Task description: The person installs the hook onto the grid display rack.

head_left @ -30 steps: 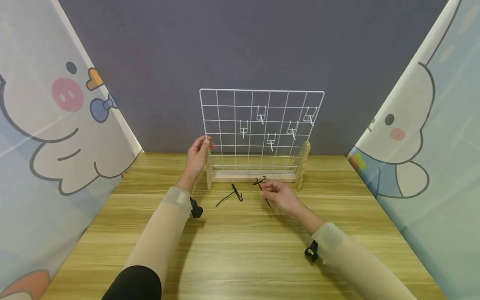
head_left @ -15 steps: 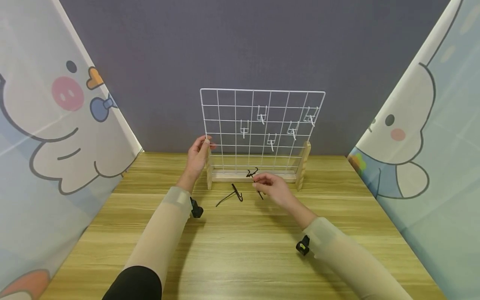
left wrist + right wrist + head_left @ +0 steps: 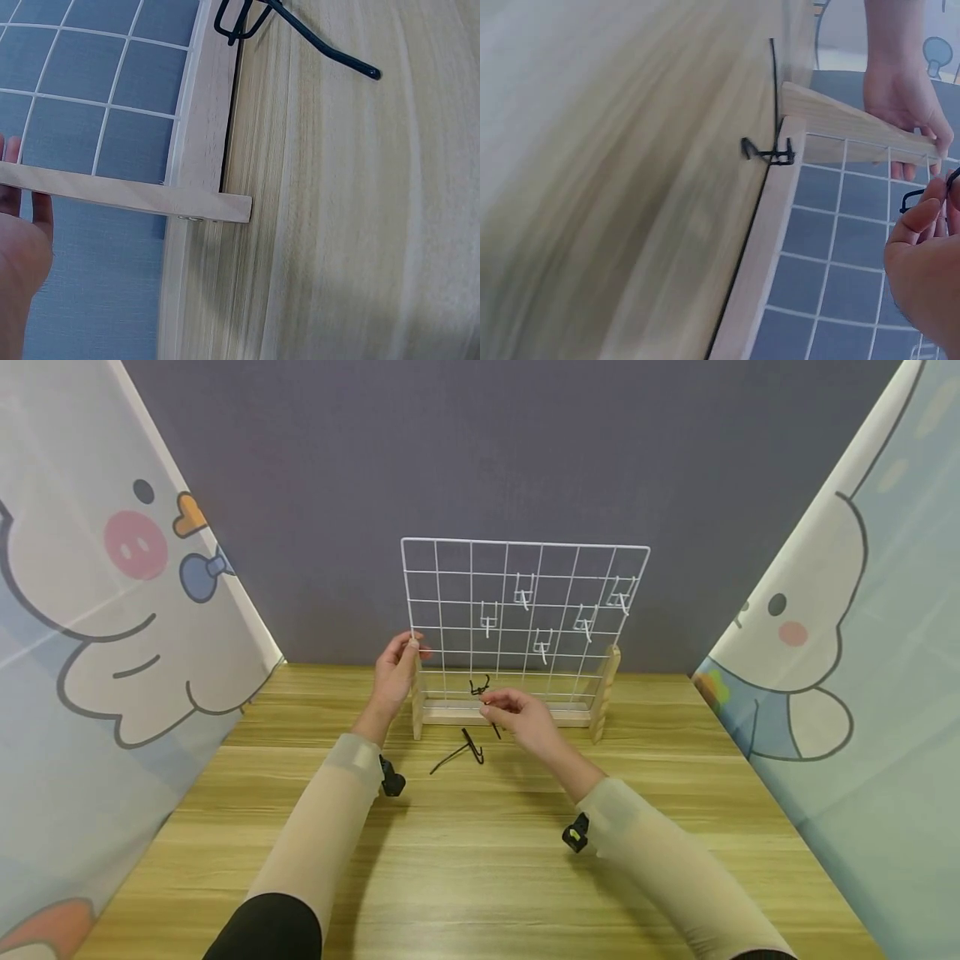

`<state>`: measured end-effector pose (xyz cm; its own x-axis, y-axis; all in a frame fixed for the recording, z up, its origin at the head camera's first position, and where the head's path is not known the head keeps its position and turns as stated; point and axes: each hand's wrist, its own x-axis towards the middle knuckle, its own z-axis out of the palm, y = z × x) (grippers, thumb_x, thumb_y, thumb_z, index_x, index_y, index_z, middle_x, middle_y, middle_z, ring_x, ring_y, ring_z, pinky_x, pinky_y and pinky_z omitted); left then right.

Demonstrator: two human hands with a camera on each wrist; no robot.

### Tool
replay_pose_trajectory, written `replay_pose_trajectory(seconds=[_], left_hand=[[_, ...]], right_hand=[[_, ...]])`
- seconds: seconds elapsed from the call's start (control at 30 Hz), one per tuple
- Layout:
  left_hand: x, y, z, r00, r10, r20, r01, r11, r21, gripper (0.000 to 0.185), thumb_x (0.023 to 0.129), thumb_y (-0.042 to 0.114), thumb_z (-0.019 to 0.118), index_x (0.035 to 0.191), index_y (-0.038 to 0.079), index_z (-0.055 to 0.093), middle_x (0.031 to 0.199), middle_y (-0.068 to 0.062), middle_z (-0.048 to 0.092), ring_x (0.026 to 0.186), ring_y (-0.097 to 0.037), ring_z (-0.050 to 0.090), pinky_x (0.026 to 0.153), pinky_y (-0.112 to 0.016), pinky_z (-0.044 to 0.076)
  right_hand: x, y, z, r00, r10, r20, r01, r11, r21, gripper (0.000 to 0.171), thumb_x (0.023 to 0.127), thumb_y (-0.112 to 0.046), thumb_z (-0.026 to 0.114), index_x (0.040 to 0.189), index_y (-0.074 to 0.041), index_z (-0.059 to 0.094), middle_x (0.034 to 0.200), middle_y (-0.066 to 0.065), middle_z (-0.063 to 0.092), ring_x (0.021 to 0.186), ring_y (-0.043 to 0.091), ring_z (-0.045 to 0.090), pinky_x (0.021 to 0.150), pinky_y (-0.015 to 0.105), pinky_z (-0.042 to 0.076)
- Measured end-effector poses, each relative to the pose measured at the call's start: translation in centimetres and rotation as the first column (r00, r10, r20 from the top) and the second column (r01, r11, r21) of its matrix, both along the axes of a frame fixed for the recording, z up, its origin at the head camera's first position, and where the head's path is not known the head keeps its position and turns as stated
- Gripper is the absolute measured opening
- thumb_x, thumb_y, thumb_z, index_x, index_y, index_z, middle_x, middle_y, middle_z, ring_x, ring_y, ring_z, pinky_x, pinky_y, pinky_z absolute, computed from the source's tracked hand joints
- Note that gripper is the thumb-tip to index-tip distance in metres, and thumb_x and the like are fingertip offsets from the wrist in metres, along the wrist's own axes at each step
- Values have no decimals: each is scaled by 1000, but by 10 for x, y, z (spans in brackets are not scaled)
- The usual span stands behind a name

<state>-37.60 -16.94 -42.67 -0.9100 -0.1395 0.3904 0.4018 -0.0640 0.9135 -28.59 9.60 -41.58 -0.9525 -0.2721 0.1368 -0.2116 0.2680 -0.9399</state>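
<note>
A white wire grid point(image 3: 525, 542) stands in a wooden base at the back of the table, with several white hooks point(image 3: 522, 597) hung on it. My left hand point(image 3: 395, 675) grips the top of its left wooden post point(image 3: 417, 710), thumb in front and fingers behind. Between thumb and fingers, my right hand point(image 3: 525, 722) pinches a black hook point(image 3: 478, 690), its two-pronged end up and overlapping the grid's lower rows. Its stem points down. In the right wrist view, my right hand point(image 3: 926, 277) partly hides that hook. A second black hook point(image 3: 470, 746) lies on the table before the base.
The base's front wooden bar point(image 3: 510, 717) runs between the left post and the right post point(image 3: 606, 693). Wood-grain table point(image 3: 480, 860) lies before the rack. A dark wall point(image 3: 525, 452) rises behind it, with cartoon-printed panels point(image 3: 795, 710) on both sides.
My right hand has moved left and slightly up with the black hook, from right of the rack's middle toward the grid's lower left. The left hand keeps its grip on the post.
</note>
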Motion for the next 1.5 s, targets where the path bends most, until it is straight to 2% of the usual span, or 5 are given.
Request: replay_pose_trajectory(seconds=[0.4,0.77,1.0,1.27,1.5], left_hand=[[2,1,2,1000,-3,8,3,1000,-9,37,116,19,54,141,-8,60,124,-37,70,101,-15,73,99,-29,51],[0,1,-1,1000,-8,-17,8,1000,17,32,116,14,54,138,-8,62,100,5,79,97,-9,73,102,-28,51],[2,-1,-1,1000,-19,-12,19,1000,19,35,116,14,54,141,-11,59,117,-22,78,103,-16,74,110,-39,51],[5,-2,1,1000,6,28,-4,998,-65,40,117,26,53,145,-2,61,120,-19,77,113,-24,75,106,-31,50],[0,-1,0,1000,-3,-10,2,1000,-15,32,116,18,55,138,-3,65,121,-29,73,112,-32,73,103,-33,52]], right_hand=[[-14,-34,7,999,-31,-30,29,996,-84,30,103,-20,78,130,-7,77,110,6,79,93,11,68,81,26,55],[-31,-52,6,994,-93,-53,85,987,-138,27,105,-19,76,129,-8,78,111,6,79,89,11,65,88,48,58],[-40,-58,1,992,-118,-41,110,981,-160,30,104,-16,77,130,-1,76,104,3,78,84,9,63,83,40,57],[-47,-64,-1,993,-116,-13,112,980,-167,33,106,-20,76,132,-1,76,104,1,76,85,10,63,94,58,57],[-50,-66,-4,992,-128,2,126,976,-178,24,105,-19,77,126,-8,80,99,-1,75,83,9,64,85,42,59]])
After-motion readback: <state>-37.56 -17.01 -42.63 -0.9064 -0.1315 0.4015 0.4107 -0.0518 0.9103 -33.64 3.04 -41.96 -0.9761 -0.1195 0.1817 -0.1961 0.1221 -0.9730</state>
